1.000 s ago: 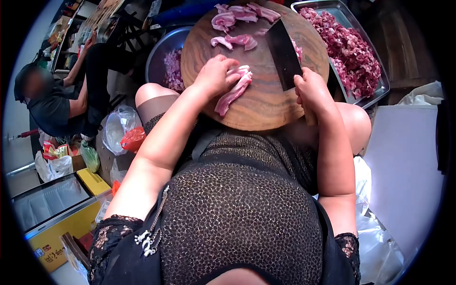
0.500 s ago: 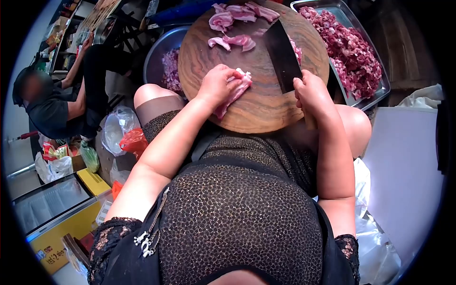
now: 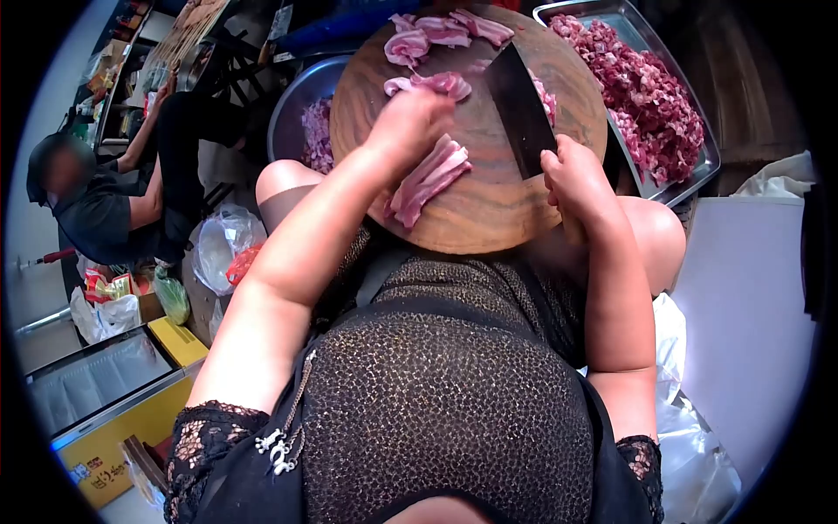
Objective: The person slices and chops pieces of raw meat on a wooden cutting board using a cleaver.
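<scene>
In the head view, my right hand (image 3: 578, 179) is wrapped round the handle of a cleaver (image 3: 521, 109), its broad dark blade lying across the right part of a round wooden chopping board (image 3: 497, 214). My left hand (image 3: 412, 127) is over the board's left side, at the near edge of a pork belly slice (image 3: 447, 85). Motion smears its fingers, so its grip is unclear. Just below that hand lie pork belly strips (image 3: 428, 185), side by side. More pork slices (image 3: 441, 33) rest at the board's far edge, and a little meat shows beside the blade.
Right of the board stands a metal tray (image 3: 709, 166) heaped with chopped meat (image 3: 642, 96). A metal bowl (image 3: 284, 118) with cut meat sits partly under the board's left side. Another person (image 3: 113, 201) sits at the left, holding thin sticks. Plastic bags (image 3: 223, 249) lie between us.
My left hand has let go of the pork belly strips and moved away from me to the slice farther up. The strips now lie loose. My right hand and the cleaver have barely moved.
</scene>
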A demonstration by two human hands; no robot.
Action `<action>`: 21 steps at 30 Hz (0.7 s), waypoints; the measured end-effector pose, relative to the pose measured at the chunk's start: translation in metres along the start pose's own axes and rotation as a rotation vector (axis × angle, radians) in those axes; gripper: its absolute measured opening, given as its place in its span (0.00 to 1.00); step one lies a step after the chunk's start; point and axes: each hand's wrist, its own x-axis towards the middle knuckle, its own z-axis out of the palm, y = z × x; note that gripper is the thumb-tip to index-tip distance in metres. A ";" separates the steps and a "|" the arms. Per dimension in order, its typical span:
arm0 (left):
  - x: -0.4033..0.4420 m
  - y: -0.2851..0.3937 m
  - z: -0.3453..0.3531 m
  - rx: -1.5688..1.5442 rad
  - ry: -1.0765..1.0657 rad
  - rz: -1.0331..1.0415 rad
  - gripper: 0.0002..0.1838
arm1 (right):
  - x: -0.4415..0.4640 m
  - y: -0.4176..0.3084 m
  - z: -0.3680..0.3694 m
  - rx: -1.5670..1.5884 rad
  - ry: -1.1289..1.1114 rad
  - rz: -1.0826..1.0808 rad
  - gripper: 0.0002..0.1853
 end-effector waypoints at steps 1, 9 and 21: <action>0.023 -0.009 -0.004 0.027 0.073 0.052 0.19 | -0.001 0.001 0.000 0.013 -0.004 0.007 0.14; 0.080 -0.024 0.018 -0.054 -0.277 -0.195 0.17 | 0.008 0.003 -0.001 -0.018 -0.019 -0.010 0.13; 0.017 -0.023 -0.112 -1.218 -0.058 -0.338 0.15 | 0.001 -0.003 0.003 -0.035 -0.008 -0.011 0.14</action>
